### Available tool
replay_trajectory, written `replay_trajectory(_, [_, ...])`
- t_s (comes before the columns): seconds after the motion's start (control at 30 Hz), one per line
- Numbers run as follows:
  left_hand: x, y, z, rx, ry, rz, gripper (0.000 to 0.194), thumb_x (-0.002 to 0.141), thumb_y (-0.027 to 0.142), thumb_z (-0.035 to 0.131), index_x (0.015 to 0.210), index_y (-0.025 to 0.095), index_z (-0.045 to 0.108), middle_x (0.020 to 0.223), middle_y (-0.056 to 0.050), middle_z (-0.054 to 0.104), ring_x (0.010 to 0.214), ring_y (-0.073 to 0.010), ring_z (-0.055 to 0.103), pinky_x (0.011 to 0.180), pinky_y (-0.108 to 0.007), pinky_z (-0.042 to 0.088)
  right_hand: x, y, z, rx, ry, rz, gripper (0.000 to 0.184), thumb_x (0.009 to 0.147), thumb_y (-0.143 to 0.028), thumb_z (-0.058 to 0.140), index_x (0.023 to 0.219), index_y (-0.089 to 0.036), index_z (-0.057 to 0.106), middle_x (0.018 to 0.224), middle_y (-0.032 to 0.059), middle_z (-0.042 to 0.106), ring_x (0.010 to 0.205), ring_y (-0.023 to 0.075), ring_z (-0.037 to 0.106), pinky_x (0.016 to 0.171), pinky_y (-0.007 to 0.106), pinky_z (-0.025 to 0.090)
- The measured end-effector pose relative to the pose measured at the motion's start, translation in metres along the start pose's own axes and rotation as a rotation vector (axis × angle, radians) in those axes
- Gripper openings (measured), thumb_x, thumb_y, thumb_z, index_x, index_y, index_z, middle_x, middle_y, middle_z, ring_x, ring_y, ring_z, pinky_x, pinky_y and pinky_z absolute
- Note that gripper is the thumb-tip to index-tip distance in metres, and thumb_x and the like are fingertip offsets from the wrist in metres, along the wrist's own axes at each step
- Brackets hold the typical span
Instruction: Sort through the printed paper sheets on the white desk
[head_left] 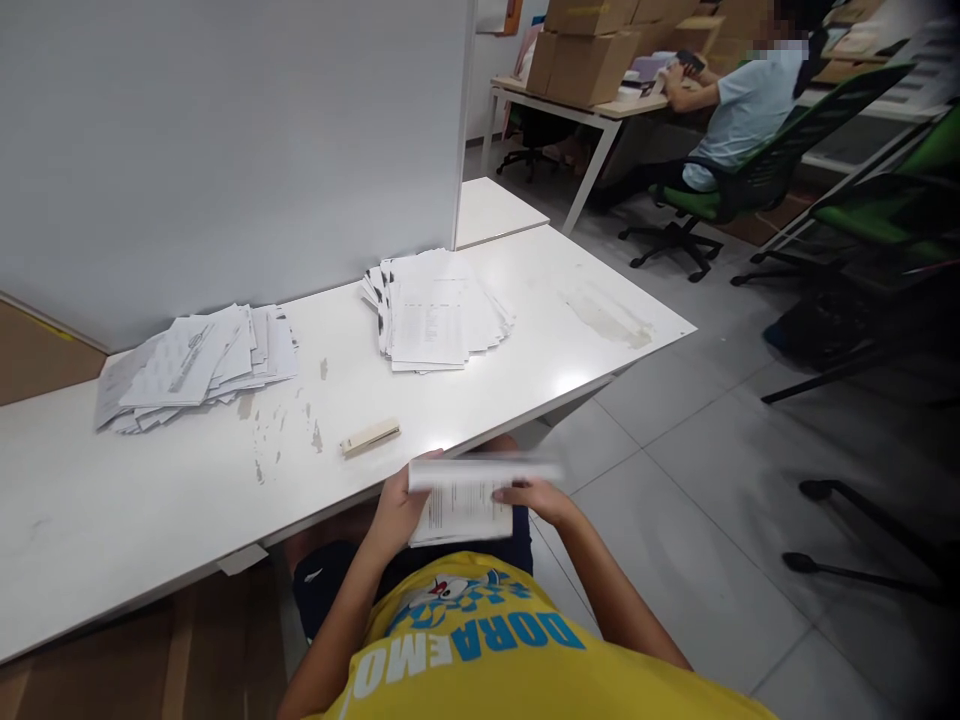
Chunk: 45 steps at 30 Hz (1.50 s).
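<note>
Gripping a folded printed sheet (459,502) at both ends, left hand (397,505) and right hand (538,497) hold it just below the table edge (480,432)

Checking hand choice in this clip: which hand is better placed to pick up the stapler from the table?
Probably the left. The left hand grips the paper bundle just below the table edge, almost directly under the stapler. The right hand holds the bundle's far side, farther away.
</note>
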<state>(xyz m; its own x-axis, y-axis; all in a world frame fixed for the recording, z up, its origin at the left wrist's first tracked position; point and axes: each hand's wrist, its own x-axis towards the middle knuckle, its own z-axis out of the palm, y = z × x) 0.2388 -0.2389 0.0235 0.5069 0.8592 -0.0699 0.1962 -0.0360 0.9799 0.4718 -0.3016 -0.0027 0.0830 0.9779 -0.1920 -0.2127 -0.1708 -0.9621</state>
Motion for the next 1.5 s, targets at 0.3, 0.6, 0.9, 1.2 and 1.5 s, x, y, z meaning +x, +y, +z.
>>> replay_trajectory(0.3, [0.037, 0.026, -0.047, 0.077, 0.342, 0.250, 0.048, 0.089, 0.037, 0.059, 0.134, 0.023, 0.051, 0.100, -0.006, 0.069, 0.073, -0.0161, 0.066, 0.061, -0.030, 0.055, -0.012, 0.007, 0.015, 0.166, -0.044, 0.092, 0.028, 0.064, -0.037, 0.078, 0.082, -0.018, 0.069, 0.061, 0.0000, 0.062, 0.043, 0.0090, 0.041, 0.037, 0.022, 0.027])
replay_trajectory(0.6, [0.052, -0.014, -0.059, 1.029, 0.323, 0.239, 0.053, 0.095, 0.041, 0.045, 0.137, 0.010, 0.050, 0.133, -0.021, 0.060, 0.122, -0.0380, 0.053, 0.099, -0.053, 0.043, 0.027, 0.023, 0.079, 0.281, 0.503, -0.035, 0.031, 0.064, -0.042, 0.074, 0.072, -0.022, 0.052, 0.054, -0.0058, 0.045, 0.046, 0.0099, 0.039, 0.042, 0.025, 0.031])
replay_trajectory(0.9, [0.045, -0.026, -0.052, 1.051, 0.301, 0.316, 0.048, 0.097, 0.029, 0.037, 0.141, 0.015, 0.049, 0.137, -0.017, 0.058, 0.125, -0.0333, 0.052, 0.100, -0.048, 0.037, 0.027, 0.046, 0.112, 0.302, 0.489, 0.030, 0.035, 0.062, -0.048, 0.072, 0.072, -0.021, 0.052, 0.054, -0.0055, 0.046, 0.046, 0.0098, 0.039, 0.042, 0.025, 0.032])
replay_trajectory(1.2, [0.046, -0.030, -0.049, 1.052, 0.347, 0.334, 0.047, 0.098, 0.029, 0.036, 0.142, 0.017, 0.049, 0.141, -0.015, 0.056, 0.126, -0.0316, 0.051, 0.103, -0.047, 0.034, 0.016, 0.047, 0.100, 0.244, 0.488, 0.035, 0.042, 0.062, -0.054, 0.075, 0.068, -0.021, 0.051, 0.056, -0.0045, 0.047, 0.049, 0.0104, 0.041, 0.047, 0.027, 0.035])
replay_trajectory(1.5, [0.046, -0.030, -0.049, 1.197, 0.300, 0.323, 0.052, 0.095, 0.022, 0.036, 0.146, 0.013, 0.044, 0.149, -0.012, 0.048, 0.136, -0.0306, 0.044, 0.108, -0.046, 0.034, 0.014, 0.052, 0.107, 0.250, 0.446, 0.054, 0.040, 0.063, -0.052, 0.074, 0.077, -0.020, 0.053, 0.056, -0.0046, 0.050, 0.049, 0.0111, 0.043, 0.046, 0.026, 0.033])
